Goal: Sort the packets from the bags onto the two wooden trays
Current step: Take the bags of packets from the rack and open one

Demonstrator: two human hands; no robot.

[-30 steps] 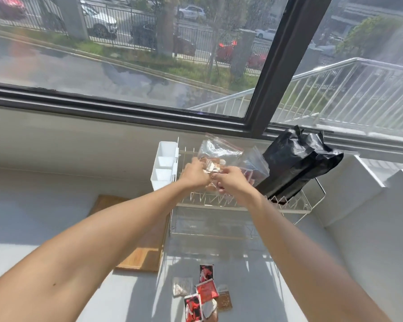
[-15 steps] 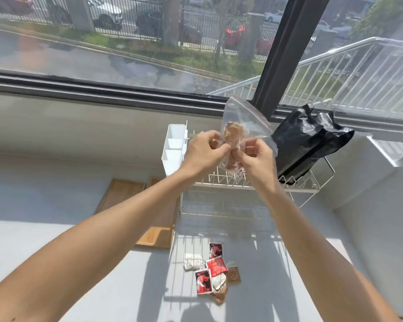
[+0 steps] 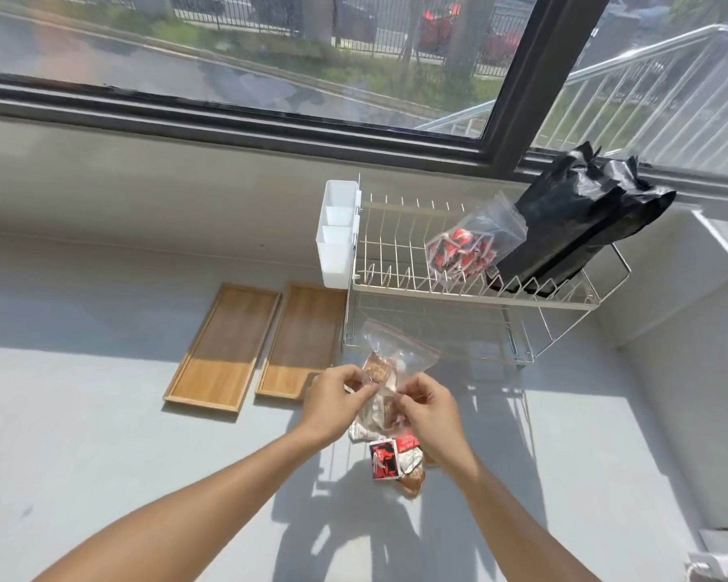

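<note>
Both hands grip a clear zip bag of brown packets (image 3: 389, 363) above the counter, my left hand (image 3: 336, 403) on its left side and my right hand (image 3: 427, 407) on its right. Under it lies a small pile of loose red and brown packets (image 3: 389, 457). A second clear bag with red packets (image 3: 469, 245) leans in the white wire dish rack (image 3: 471, 294). Two wooden trays lie side by side to the left, the left tray (image 3: 223, 346) and the right tray (image 3: 301, 338), both with nothing on them.
A black plastic bag (image 3: 576, 220) stands in the rack's right end. A white plastic caddy (image 3: 337, 233) hangs on the rack's left side. The grey counter meets a wall at the right and a window ledge behind.
Both hands have carried the bag of brown packets down from the rack level to just above the loose pile on the counter. The bag of red packets stays in the rack.
</note>
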